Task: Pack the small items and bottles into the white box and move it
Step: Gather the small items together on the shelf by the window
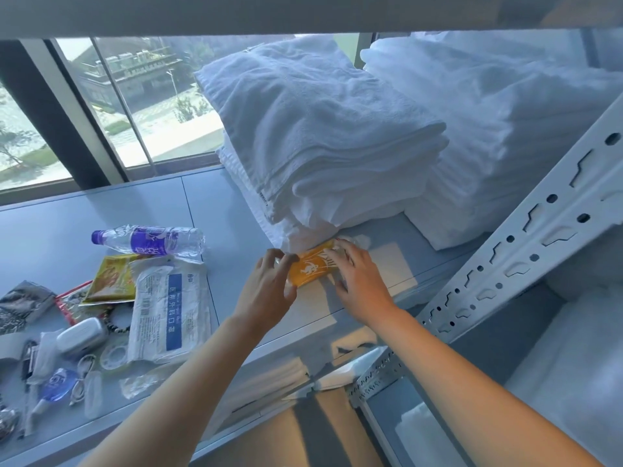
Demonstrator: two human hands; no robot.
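Both hands, left and right, pinch an orange packet under towels; tugging could topple them.

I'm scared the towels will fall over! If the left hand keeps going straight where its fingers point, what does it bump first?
Probably the orange packet, which the left hand already touches at its near end. Right behind that sits the towel stack.

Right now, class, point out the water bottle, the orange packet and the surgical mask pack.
water bottle [148, 240], head view, on its purple label.
orange packet [312, 268], head view, on its white figure print.
surgical mask pack [168, 308], head view, beside its blue stripe.
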